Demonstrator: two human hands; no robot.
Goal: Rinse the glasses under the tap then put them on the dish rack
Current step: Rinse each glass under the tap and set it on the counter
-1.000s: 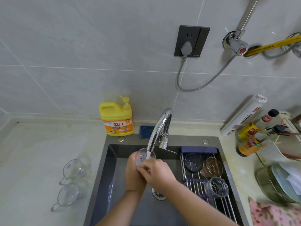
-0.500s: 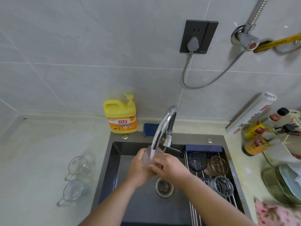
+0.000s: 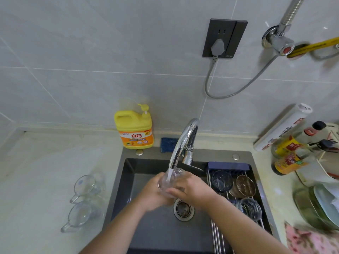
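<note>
A clear glass (image 3: 167, 182) sits under the running chrome tap (image 3: 183, 142), over the dark sink (image 3: 128, 182). My left hand (image 3: 151, 194) grips the glass from the left and below. My right hand (image 3: 192, 189) holds it from the right, fingers curled round its side. Water streams into the glass. The wire dish rack (image 3: 220, 233) lies across the sink's right side and carries a dark glass (image 3: 221, 180), a brownish glass (image 3: 244, 186) and a clear ribbed glass (image 3: 249, 208). Two clear handled glasses (image 3: 86, 187) (image 3: 80, 215) lie on the counter to the left.
A yellow detergent bottle (image 3: 134, 127) and a blue sponge (image 3: 167, 144) stand behind the sink. Sauce bottles (image 3: 288, 162), a white roll (image 3: 282, 127) and stacked glass dishes (image 3: 319, 206) crowd the right counter. A pink cloth (image 3: 310, 239) lies at the lower right. The drain (image 3: 183, 209) is below my hands.
The camera view has shifted slightly. Both hands stay on the glass under the stream, and the glass has turned and tilted a little within them.
</note>
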